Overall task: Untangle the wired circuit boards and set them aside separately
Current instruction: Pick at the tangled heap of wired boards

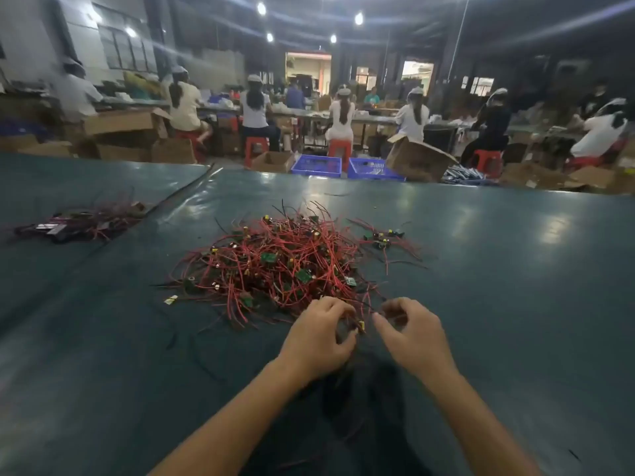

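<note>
On the bench (pixel 515 286), the left grip (pixel 319 338) is pinching one circuit board (pixel 360 326) at the near edge of one red-wired tangle (pixel 281 262). The right grip (pixel 412 334) is pinching a wire (pixel 372 305). Two smaller heaps, a left heap (pixel 82 221) and a right heap (pixel 381 238), are lying apart.

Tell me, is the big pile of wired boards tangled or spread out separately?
Tangled: the pile is one heap of crisscrossing red wires and green boards.

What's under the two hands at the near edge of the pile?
A small board with a yellow part, pinched by the left hand, shows beside the right hand; anything beneath their palms is covered.
</note>
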The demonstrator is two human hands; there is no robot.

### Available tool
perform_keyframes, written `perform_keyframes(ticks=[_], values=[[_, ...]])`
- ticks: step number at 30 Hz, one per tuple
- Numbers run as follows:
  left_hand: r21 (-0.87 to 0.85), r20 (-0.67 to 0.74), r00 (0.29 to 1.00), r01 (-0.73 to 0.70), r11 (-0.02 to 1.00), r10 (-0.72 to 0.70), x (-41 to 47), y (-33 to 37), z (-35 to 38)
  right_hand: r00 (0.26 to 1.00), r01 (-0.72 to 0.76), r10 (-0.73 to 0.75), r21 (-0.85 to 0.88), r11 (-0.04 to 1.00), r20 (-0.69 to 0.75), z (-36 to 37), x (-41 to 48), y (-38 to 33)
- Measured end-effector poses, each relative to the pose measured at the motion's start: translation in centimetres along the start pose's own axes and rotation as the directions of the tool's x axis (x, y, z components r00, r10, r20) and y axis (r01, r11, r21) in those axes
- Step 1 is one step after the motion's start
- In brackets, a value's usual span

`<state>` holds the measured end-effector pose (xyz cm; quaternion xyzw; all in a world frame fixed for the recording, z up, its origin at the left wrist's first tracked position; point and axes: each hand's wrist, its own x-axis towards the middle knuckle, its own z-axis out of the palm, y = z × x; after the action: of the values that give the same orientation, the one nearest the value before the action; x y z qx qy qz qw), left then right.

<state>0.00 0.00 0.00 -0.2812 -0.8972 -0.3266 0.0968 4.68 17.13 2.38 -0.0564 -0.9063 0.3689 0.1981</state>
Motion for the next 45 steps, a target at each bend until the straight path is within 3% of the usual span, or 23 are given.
perform_keyframes(ticks=[4,6,10,13,17,20,22,25,29,33,41,43,45], values=[[0.294,0.149,0.986,0.022,0.956,-0.068,1.4,-1.6,1.8,0.971,-0.140,0.177,-0.218,0.966,0.162,1.0,3.0,1.3],[0.341,0.130,0.990,0.004,0.940,-0.052,2.0,-2.2,2.4,0.957,-0.113,0.184,-0.295,0.949,0.225,2.0,3.2,1.3],[0.389,0.042,0.999,0.002,0.921,-0.020,2.4,-3.1,2.1,0.980,-0.065,0.121,-0.314,0.947,0.160,3.6,2.8,1.3],[0.285,0.030,1.000,-0.016,0.959,0.007,1.7,-3.6,1.4,0.988,-0.087,0.109,-0.185,0.979,0.110,4.1,2.1,1.5],[0.165,-0.102,0.992,-0.056,0.985,0.073,0.2,-2.9,0.6,0.990,-0.122,0.132,0.169,0.978,-0.053,2.8,1.5,2.0],[0.041,-0.283,0.956,-0.063,0.997,0.072,-0.5,-1.5,0.1,0.954,-0.138,0.231,0.401,0.906,-0.193,1.4,1.1,2.3],[-0.054,-0.339,0.939,-0.082,0.995,0.059,-0.9,-0.6,0.1,0.929,-0.172,0.319,0.547,0.819,-0.186,0.9,0.8,2.5],[-0.077,-0.307,0.947,-0.125,0.989,0.096,-1.7,0.5,0.5,0.891,-0.179,0.421,0.719,0.672,-0.171,0.5,0.2,2.5],[-0.127,-0.269,0.956,-0.151,0.980,0.113,-1.8,0.9,0.6,0.834,-0.008,0.434,0.780,0.626,-0.340,-0.8,0.3,1.8],[-0.306,-0.283,0.957,-0.159,0.939,0.070,-1.9,1.4,0.6,0.894,-0.024,0.393,0.854,0.520,-0.214,-0.7,-0.1,1.1],[-0.698,-0.325,0.931,-0.119,0.706,-0.164,-1.7,3.0,0.4,0.982,-0.120,0.185,0.839,0.531,0.024,1.9,-2.4,-2.3],[-0.722,-0.370,0.905,-0.136,0.678,-0.212,-1.7,3.2,0.5,0.987,-0.124,0.154,0.858,0.498,0.053,1.7,-2.5,-2.7],[-0.667,-0.431,0.888,-0.194,0.719,-0.162,-1.8,3.3,0.5,0.989,-0.134,0.117,0.874,0.467,0.089,1.3,-2.5,-2.9]])
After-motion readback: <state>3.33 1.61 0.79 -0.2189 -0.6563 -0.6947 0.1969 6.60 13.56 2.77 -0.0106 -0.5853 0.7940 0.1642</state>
